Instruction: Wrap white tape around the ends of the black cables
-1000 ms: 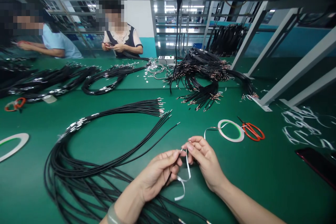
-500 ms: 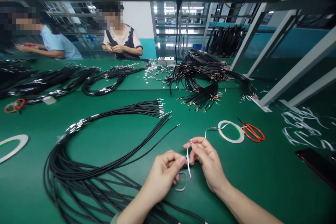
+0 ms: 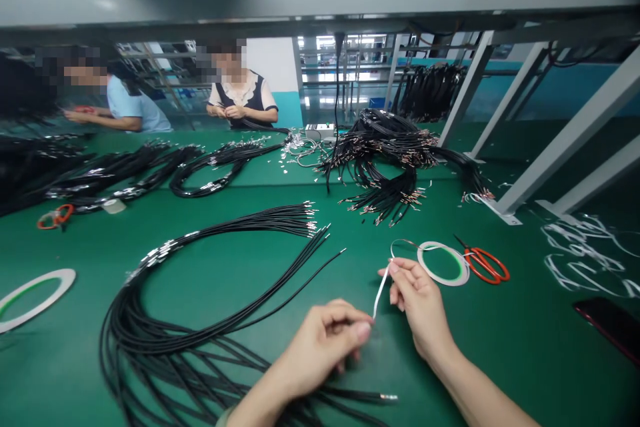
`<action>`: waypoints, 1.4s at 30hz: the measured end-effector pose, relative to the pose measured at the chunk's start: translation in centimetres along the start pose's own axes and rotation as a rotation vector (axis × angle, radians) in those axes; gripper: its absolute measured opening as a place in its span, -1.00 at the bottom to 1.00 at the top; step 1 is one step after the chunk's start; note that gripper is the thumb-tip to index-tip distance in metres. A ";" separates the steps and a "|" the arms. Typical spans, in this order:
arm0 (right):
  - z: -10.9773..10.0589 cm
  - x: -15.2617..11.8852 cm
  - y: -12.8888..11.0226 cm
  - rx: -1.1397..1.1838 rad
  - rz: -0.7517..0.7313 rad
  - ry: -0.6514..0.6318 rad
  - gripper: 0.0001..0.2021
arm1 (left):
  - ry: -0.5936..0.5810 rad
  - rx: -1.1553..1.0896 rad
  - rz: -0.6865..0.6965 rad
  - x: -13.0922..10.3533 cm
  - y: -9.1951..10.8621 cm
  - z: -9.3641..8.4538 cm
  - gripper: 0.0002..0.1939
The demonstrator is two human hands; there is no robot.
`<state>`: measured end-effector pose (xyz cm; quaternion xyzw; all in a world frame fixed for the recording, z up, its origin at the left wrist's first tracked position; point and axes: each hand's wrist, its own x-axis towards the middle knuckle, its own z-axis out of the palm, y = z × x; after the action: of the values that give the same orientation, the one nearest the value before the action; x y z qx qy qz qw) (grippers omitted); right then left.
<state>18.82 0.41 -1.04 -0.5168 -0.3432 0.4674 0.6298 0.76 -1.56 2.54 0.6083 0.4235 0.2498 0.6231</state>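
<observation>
A narrow white tape strip (image 3: 381, 290) is stretched at a slant between my two hands, above the green table. My left hand (image 3: 325, 343) pinches its lower end between thumb and fingertips. Higher up and to the right, my right hand (image 3: 423, 300) grips the strip near its upper end. From there a thin loop of tape runs back to a white-and-green tape roll (image 3: 423, 267) lying flat beyond my right hand. Black cables (image 3: 200, 330) with bare or metal-tipped ends curve across the table to the left, some passing beneath my left forearm.
Orange-handled scissors (image 3: 489, 267) lie beside the roll. Tangled white strips (image 3: 583, 250) and a dark phone-like object (image 3: 607, 327) are at right. More cable bundles (image 3: 385, 140) lie at the back, near slanted metal legs (image 3: 560, 133). Two people sit across the table.
My hands have moved apart, the right one up and rightward, drawing the tape strip straight between them. The loose loop of strip below my hands no longer shows. The view has tilted upward.
</observation>
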 end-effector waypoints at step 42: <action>2.8 -5.5 -1.4 0.155 0.119 -0.412 -0.76 | 0.465 -0.198 0.124 0.1 -0.9 2.2 -0.88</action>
<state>14.73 -3.91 1.22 -0.3800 -0.3963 0.6244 0.5556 2.48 -2.75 1.45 0.4954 0.4909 0.4606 0.5490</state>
